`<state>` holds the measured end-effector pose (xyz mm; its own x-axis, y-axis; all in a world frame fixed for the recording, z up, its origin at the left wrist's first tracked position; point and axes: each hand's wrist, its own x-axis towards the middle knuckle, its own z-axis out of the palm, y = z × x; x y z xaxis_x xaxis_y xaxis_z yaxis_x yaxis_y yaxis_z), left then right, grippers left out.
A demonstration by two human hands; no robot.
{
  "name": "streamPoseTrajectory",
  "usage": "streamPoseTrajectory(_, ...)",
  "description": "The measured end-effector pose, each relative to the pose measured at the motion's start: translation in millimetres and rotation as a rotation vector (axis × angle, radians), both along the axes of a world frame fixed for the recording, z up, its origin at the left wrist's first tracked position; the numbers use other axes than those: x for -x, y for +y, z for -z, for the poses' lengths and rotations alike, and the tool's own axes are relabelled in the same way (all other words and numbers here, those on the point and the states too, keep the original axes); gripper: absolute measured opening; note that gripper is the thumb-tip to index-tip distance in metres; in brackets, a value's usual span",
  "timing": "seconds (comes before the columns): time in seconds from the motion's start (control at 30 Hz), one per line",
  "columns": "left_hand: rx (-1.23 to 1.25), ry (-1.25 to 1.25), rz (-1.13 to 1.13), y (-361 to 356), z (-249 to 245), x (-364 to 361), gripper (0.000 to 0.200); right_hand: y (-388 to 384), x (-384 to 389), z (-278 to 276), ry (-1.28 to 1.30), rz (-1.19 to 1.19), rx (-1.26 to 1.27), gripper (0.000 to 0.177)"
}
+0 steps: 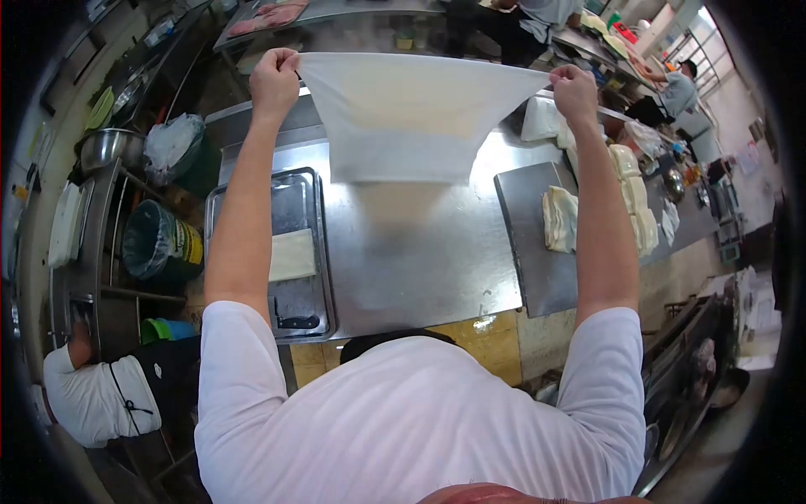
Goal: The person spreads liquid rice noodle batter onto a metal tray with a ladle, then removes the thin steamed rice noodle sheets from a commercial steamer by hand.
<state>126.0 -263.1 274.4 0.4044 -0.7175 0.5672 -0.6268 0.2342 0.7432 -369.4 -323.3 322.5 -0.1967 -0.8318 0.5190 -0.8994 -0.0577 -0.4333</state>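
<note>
A thin white cloth [407, 113] is stretched wide over the far side of the steel table, its lower part hanging down. My left hand [275, 84] is closed on its upper left corner. At the upper right corner, my right hand [575, 94] pinches the other end. Both arms reach straight forward. Below my left forearm, a dark metal tray [327, 252] holds a pale rectangular slab [292, 254] and a black-handled knife [299, 322]. Folded pale sheets [560, 220] lie on a grey board [537, 273] beside my right forearm.
The steel table [403, 260] spans the space before me. More pale folded stacks [630, 189] line its right side. Lined bins [159, 239] and a metal bowl [113, 149] stand left. A person [105, 399] bends at lower left; others [676, 88] work at the back.
</note>
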Motion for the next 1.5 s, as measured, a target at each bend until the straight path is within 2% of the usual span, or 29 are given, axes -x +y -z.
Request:
streamPoseTrajectory(0.07,0.049,-0.006,0.009,16,-8,1,0.015,13,-1,-1,-0.031,-0.03,0.034,0.018)
streamPoseTrajectory(0.13,0.051,-0.024,0.002,37,-8,3,0.013,21,13,10,0.027,-0.177,0.08,0.017)
streamPoseTrajectory(0.17,0.044,-0.032,0.009,50,-4,6,0.012,27,18,25,0.002,-0.201,0.134,0.016)
streamPoseTrajectory(0.27,0.013,-0.097,0.076,107,25,23,0.011,82,36,80,-0.026,-0.197,0.071,0.008)
streamPoseTrajectory(0.33,-0.064,-0.152,0.093,165,70,41,0.006,134,57,144,0.002,-0.22,0.045,0.002)
streamPoseTrajectory(0.4,-0.18,-0.192,0.176,214,136,47,0.005,190,63,208,-0.045,-0.258,-0.14,0.007)
streamPoseTrajectory(0.47,-0.457,-0.292,0.189,273,196,63,0.005,248,64,284,0.16,-0.208,-0.244,0.006)
streamPoseTrajectory(0.5,-0.472,-0.284,0.174,302,227,72,0.005,280,70,306,0.198,-0.246,-0.324,0.008)
streamPoseTrajectory(0.57,-0.494,-0.29,0.158,326,243,87,0.008,297,71,322,0.221,-0.287,-0.409,0.01)
streamPoseTrajectory(0.63,-0.687,-0.127,0.098,337,239,112,0.012,313,68,319,0.14,-0.322,-0.397,0.01)
streamPoseTrajectory(0.77,-0.55,-0.228,0.226,281,240,135,0.017,277,39,291,0.02,-0.379,-0.371,0.012)
streamPoseTrajectory(0.9,-0.611,-0.201,0.354,192,246,152,0.026,217,-4,286,-0.13,-0.497,-0.387,0.021)
streamPoseTrajectory(0.97,-0.637,-0.294,0.398,150,266,156,0.039,184,-30,292,-0.15,-0.523,-0.424,0.026)
streamPoseTrajectory(1.0,-0.643,-0.282,0.407,128,269,158,0.039,166,-46,296,-0.123,-0.579,-0.454,0.031)
streamPoseTrajectory(1.07,-0.728,-0.477,0.46,87,275,159,0.051,130,-75,310,-0.09,-0.632,-0.503,0.035)
streamPoseTrajectory(1.13,-0.735,-0.523,0.43,52,291,156,0.054,88,-99,332,0.01,-0.707,-0.597,0.047)
streamPoseTrajectory(1.2,-0.746,-0.57,0.396,16,306,143,0.057,33,-112,357,0.407,-0.651,-0.512,0.056)
streamPoseTrajectory(1.3,-0.77,-0.648,0.313,-27,308,120,0.059,-37,-112,361,0.376,-0.587,-0.551,0.061)
streamPoseTrajectory(1.37,-0.8,-0.674,0.306,-44,295,114,0.06,-57,-117,349,0.387,-0.405,-0.578,0.062)
streamPoseTrajectory(1.47,-0.758,-0.75,0.343,-45,288,138,0.061,-51,-151,338,0.316,-0.418,-0.637,0.064)
streamPoseTrajectory(1.5,-0.759,-0.745,0.346,-40,290,146,0.061,-44,-159,359,0.084,-0.59,-0.605,0.065)
